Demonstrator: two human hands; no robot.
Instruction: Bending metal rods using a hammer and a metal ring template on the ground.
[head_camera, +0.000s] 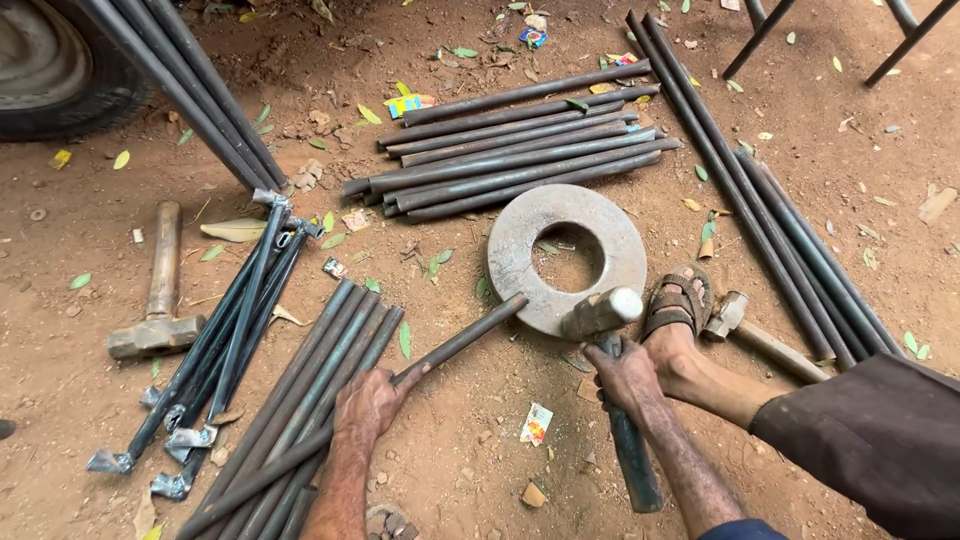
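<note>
The left hand (368, 402) is gripping a long dark steel pipe (440, 355), propping its end on the thick grey iron ring (520, 235) — an anvil-like support. The right hand (622, 375) is clasping a metal-headed hammer (600, 312), head resting on the ring beside the pipe end, while a sandalled foot (680, 300) is pinning the ring to the dirt.

The ground (450, 450) is bare reddish-brown dirt, lit by even daylight and strewn with green and yellow leaves, small stones and scraps of coloured paper. A dark tyre (50, 60) is seen at the upper left corner. Well to the right of the tyre, at the upper right corner, thin dark metal legs (760, 35) are planted in the dirt.
</note>
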